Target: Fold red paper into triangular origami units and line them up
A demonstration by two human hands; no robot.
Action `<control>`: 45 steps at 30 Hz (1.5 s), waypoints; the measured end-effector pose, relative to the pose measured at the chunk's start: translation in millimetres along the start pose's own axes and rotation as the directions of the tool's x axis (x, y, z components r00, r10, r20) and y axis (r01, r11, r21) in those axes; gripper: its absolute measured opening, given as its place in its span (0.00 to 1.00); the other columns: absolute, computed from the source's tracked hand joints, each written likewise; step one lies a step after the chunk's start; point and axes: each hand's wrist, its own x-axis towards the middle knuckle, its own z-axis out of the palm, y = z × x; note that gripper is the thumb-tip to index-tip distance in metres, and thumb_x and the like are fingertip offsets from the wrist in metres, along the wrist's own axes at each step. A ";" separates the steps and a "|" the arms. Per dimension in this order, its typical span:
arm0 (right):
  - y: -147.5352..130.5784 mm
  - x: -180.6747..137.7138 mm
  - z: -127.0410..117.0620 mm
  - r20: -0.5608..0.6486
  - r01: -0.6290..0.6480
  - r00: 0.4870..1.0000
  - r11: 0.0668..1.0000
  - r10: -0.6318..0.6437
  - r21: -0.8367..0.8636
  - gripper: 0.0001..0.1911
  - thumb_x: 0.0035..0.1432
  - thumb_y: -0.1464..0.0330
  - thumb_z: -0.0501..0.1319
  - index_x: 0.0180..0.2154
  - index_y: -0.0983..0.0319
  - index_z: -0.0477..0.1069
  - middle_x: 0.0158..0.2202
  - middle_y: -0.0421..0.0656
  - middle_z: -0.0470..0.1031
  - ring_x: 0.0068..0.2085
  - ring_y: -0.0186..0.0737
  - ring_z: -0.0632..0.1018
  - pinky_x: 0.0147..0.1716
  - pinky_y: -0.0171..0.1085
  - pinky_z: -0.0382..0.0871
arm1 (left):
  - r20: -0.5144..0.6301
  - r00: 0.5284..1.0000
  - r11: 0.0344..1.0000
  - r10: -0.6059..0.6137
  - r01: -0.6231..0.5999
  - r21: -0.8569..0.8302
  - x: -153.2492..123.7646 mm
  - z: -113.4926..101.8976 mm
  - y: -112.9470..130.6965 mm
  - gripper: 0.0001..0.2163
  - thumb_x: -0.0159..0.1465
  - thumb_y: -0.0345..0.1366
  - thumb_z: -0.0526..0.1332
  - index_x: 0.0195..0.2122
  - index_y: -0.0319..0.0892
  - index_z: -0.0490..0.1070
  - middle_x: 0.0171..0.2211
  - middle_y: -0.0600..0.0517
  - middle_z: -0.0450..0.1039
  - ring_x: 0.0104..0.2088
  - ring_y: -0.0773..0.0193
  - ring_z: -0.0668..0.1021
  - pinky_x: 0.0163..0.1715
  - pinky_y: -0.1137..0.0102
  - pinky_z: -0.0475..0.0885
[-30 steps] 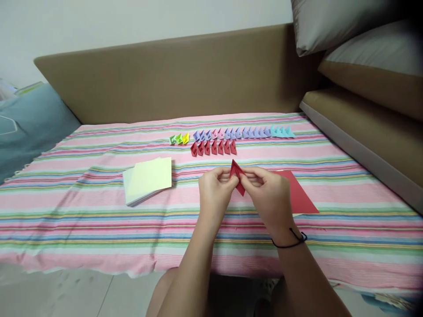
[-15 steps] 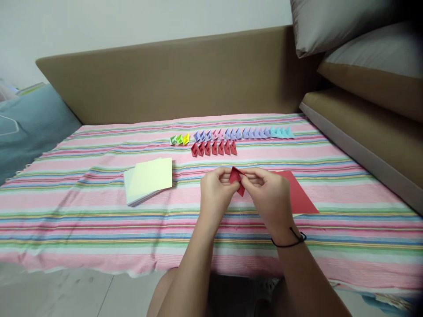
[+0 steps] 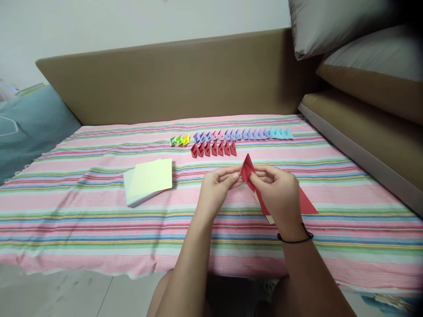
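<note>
My left hand (image 3: 218,187) and my right hand (image 3: 277,191) pinch a small folded red paper piece (image 3: 247,169) between them, held just above the striped cloth. The piece's point sticks up between my fingertips. Under my right hand lies a stack of red paper sheets (image 3: 306,203), partly hidden by the hand. A black band circles my right wrist.
A row of small folded paper pieces, green, yellow, purple, pink and blue (image 3: 231,134), lines the far side of the pink striped cloth (image 3: 82,211), with a shorter red row (image 3: 213,149) in front. A pale yellow paper stack (image 3: 148,180) lies left. Brown cushions stand behind and right.
My right hand has shifted slightly right and turned the red piece, so its point now stands higher and more upright between my fingers.
</note>
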 end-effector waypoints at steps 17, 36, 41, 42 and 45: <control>-4.4 3.3 -3.5 0.279 -0.132 0.959 0.938 0.040 0.319 0.17 0.50 0.64 0.64 0.43 0.62 0.73 0.31 0.43 0.79 0.36 0.40 0.79 0.37 0.39 0.75 | -0.064 0.996 0.998 0.059 -0.060 -0.011 3.9 -4.2 -1.4 0.12 0.44 0.35 0.71 0.30 0.38 0.76 0.28 0.51 0.77 0.30 0.66 0.77 0.36 0.70 0.71; -5.9 4.4 -7.6 0.201 -0.130 0.978 0.903 0.049 0.410 0.16 0.39 0.67 0.72 0.34 0.62 0.75 0.30 0.41 0.79 0.33 0.40 0.80 0.34 0.37 0.76 | -0.091 0.966 0.954 0.242 -0.220 0.202 -2.9 -1.5 8.8 0.10 0.45 0.34 0.72 0.28 0.39 0.77 0.27 0.51 0.78 0.28 0.65 0.78 0.30 0.72 0.73; -4.7 3.8 -8.3 0.113 -0.038 0.994 0.931 -0.003 0.362 0.11 0.42 0.69 0.71 0.31 0.61 0.76 0.30 0.42 0.80 0.33 0.40 0.80 0.34 0.37 0.77 | -0.061 0.970 0.960 0.236 -0.223 0.167 -3.8 -2.2 10.2 0.07 0.50 0.36 0.69 0.29 0.39 0.79 0.28 0.49 0.79 0.30 0.63 0.80 0.33 0.69 0.76; -5.0 4.0 -8.9 0.111 -0.032 0.994 0.935 -0.008 0.354 0.10 0.43 0.69 0.70 0.32 0.61 0.77 0.31 0.42 0.80 0.33 0.40 0.80 0.35 0.37 0.77 | -0.069 0.969 0.961 0.239 -0.225 0.163 -3.8 -2.6 10.4 0.07 0.51 0.36 0.68 0.29 0.39 0.79 0.28 0.49 0.79 0.29 0.63 0.80 0.33 0.69 0.76; -6.8 4.8 -11.6 0.157 -0.044 0.988 0.939 -0.011 0.341 0.09 0.50 0.67 0.66 0.36 0.60 0.77 0.34 0.42 0.80 0.36 0.39 0.80 0.37 0.36 0.77 | -0.108 0.958 0.952 0.266 -0.243 0.189 -3.4 -4.7 11.4 0.07 0.51 0.36 0.69 0.29 0.39 0.79 0.27 0.50 0.79 0.28 0.63 0.80 0.32 0.70 0.76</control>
